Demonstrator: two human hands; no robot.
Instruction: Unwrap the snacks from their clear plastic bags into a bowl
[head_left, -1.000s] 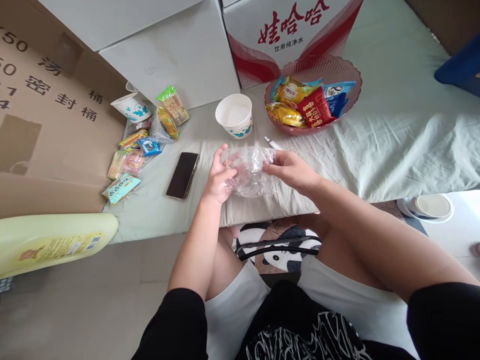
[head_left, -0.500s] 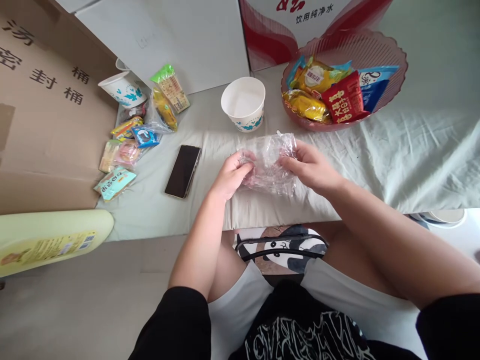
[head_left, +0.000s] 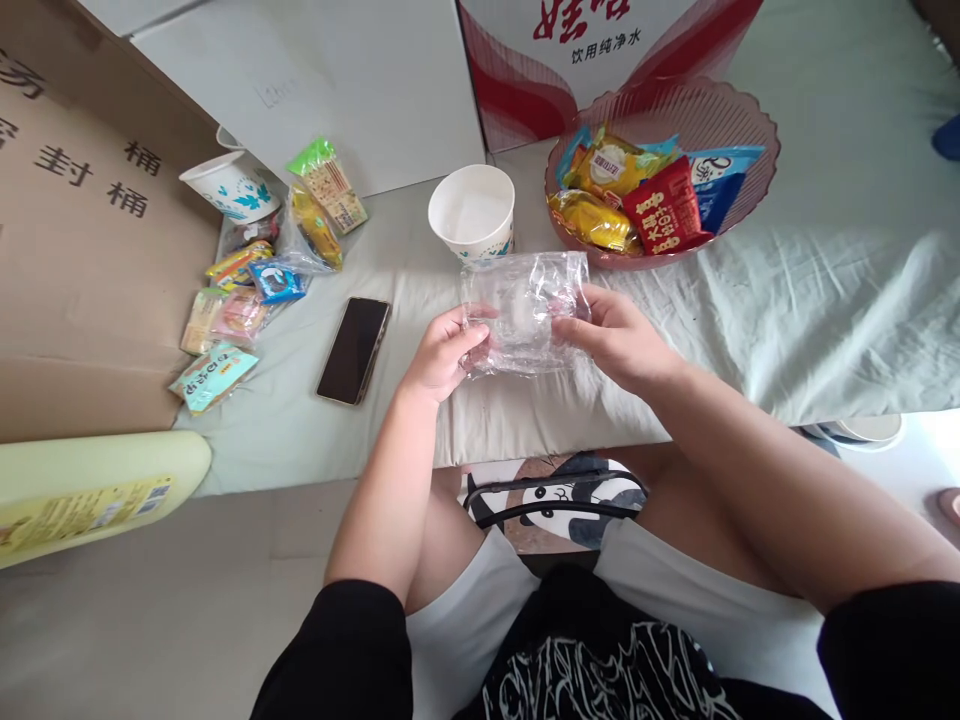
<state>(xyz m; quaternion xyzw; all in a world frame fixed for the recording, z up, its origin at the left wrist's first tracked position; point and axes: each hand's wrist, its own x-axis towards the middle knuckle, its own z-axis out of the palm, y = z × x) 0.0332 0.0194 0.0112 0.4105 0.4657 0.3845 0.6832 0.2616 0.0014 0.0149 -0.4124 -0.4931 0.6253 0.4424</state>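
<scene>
A clear, crinkled plastic bag is stretched between my two hands, just above the cloth. My left hand pinches its left side, thumb on top. On its right side my right hand grips it the same way, the fingertips showing through the film. I see nothing inside the bag. Right behind it stands a white paper cup with a blue-green leaf print, its lower edge partly covered by the bag. A pink ribbed bowl of wrapped snacks sits beyond my right hand.
A phone lies left of my left hand. Several wrapped snacks and a tipped paper cup are by the cardboard box. White boxes close off the back. A yellow-green bottle is at left.
The bag is now spread flatter and wider between my hands. My hands have stayed on its two sides. The whole view has shifted slightly.
</scene>
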